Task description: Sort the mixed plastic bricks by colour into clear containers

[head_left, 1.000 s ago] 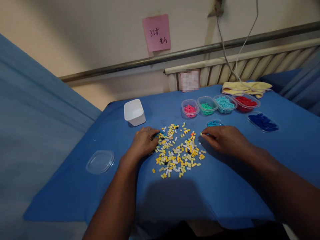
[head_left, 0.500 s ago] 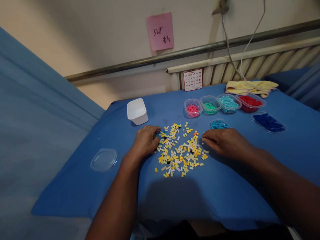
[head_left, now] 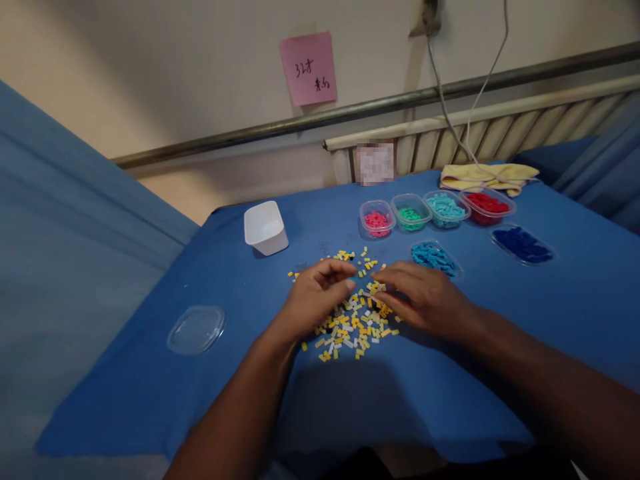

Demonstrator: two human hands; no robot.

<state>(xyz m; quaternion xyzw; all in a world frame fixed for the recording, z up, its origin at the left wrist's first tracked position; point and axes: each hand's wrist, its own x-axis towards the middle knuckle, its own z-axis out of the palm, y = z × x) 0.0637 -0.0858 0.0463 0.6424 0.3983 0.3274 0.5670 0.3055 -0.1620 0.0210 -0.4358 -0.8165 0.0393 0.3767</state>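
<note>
On the blue cloth lies a loose pile of small toy building bricks [head_left: 357, 327], mostly yellow and white. My left hand [head_left: 315, 297] is over the pile's upper left, thumb and fingertips close together with a bit of bright blue, seemingly small blue bricks [head_left: 352, 281], between them. From the right, my right hand [head_left: 430, 297] faces it, palm side down, with thumb and fingers apart and no brick visible in them. A small gap separates the two hands. Both hide part of the pile. Just behind my right hand sits a clear tub of blue bricks [head_left: 433, 258].
Tubs of pink [head_left: 377, 223], green [head_left: 411, 219], light blue [head_left: 447, 209] and red bricks [head_left: 486, 205] line the back. Dark blue bricks [head_left: 523, 244] lie in a shallow container at right. A white bin [head_left: 266, 229] and a clear lid [head_left: 196, 330] are at left.
Both hands have moved inward over the pile, the left to the right and the right to the left. My right hand's fingers have spread. The view has shifted slightly.
</note>
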